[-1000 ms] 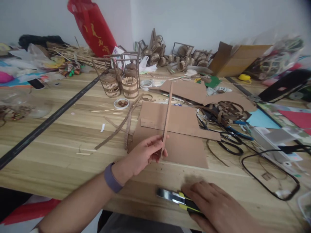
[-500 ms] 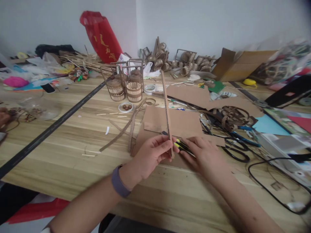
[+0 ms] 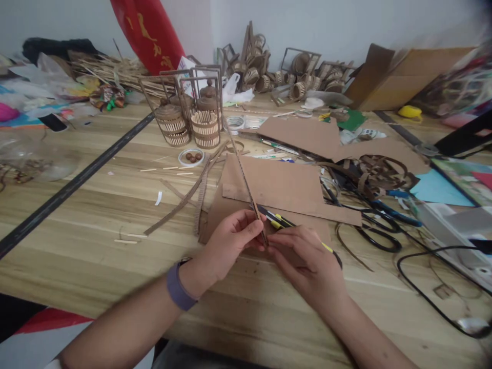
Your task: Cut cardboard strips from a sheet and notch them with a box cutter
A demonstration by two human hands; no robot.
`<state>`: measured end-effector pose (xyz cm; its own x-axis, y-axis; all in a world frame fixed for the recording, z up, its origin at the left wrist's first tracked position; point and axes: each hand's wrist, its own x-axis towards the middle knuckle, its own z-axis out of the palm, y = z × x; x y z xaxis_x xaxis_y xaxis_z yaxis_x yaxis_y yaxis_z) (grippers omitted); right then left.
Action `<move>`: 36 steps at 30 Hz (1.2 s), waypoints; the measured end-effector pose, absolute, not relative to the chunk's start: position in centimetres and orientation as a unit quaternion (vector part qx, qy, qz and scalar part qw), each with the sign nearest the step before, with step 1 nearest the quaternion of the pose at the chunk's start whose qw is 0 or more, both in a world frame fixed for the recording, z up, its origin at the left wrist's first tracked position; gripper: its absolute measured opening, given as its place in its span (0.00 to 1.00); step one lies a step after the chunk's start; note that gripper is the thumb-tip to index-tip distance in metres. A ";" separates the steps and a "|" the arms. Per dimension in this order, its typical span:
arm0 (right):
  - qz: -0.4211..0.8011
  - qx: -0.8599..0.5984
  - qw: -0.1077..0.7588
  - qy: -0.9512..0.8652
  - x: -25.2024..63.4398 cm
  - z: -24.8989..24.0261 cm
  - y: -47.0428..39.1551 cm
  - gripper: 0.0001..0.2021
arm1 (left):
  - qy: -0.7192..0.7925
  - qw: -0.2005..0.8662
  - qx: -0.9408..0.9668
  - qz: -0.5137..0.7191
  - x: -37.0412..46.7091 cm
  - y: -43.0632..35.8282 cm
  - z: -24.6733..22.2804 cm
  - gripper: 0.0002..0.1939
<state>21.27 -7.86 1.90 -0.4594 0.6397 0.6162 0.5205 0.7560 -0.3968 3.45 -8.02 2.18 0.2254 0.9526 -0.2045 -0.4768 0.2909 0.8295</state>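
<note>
My left hand [image 3: 226,246], a purple band at its wrist, pinches a narrow cardboard strip [image 3: 246,179] near its lower end. The strip stands edge-on to me, slanting up and away to the left. At that same lower end, the fingertips of my right hand [image 3: 307,261] are closed on the strip. Beneath and behind my right hand lies a black and yellow utility knife [image 3: 282,221], partly hidden by the fingers. Flat cardboard sheets [image 3: 280,182] rest on the table under and beyond both hands.
Small slatted baskets in frames [image 3: 205,128] stand back left, near a dish of brown beads [image 3: 191,157]. Black-handled scissors [image 3: 378,238], a coil of brown strips [image 3: 380,171] and a black cable [image 3: 402,271] lie right. An open cardboard box [image 3: 407,77] sits behind.
My right hand has let go of the utility knife, which now lies on the cardboard, and has closed on the strip's lower end. The strip's top has tipped left. The view has shifted slightly.
</note>
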 end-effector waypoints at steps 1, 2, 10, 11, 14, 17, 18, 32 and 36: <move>0.072 -0.340 0.394 -0.851 21.3 1.8 -7.9 0.05 | 0.373 0.714 0.319 0.499 3.5 -8.0 2.1 0.25; 0.069 -0.340 0.396 -0.850 21.3 1.8 -7.9 0.05 | 0.375 0.715 0.316 0.498 3.5 -8.1 2.1 0.25; 0.070 -0.333 0.404 -0.849 21.6 2.0 -8.2 0.06 | 0.380 0.728 0.303 0.484 3.4 -8.2 1.8 0.24; 0.070 -0.332 0.404 -0.850 21.6 2.1 -8.2 0.06 | 0.379 0.729 0.304 0.482 3.4 -8.3 1.8 0.24; 0.068 -0.335 0.400 -0.850 21.7 2.1 -8.2 0.05 | 0.374 0.732 0.307 0.480 3.4 -8.3 1.9 0.23; 0.082 -0.347 0.398 -0.845 21.6 2.1 -8.2 0.06 | 0.377 0.727 0.312 0.482 3.4 -8.3 2.0 0.23; 0.091 -0.353 0.397 -0.842 21.6 2.1 -8.2 0.06 | 0.380 0.723 0.317 0.482 3.4 -8.3 2.0 0.23; 0.055 -0.374 0.404 -0.833 21.2 1.8 -8.8 0.04 | 0.419 0.673 0.370 0.485 3.3 -8.9 1.9 0.17; 0.049 -0.372 0.407 -0.833 21.1 1.7 -8.8 0.05 | 0.425 0.670 0.374 0.480 3.3 -8.9 1.9 0.17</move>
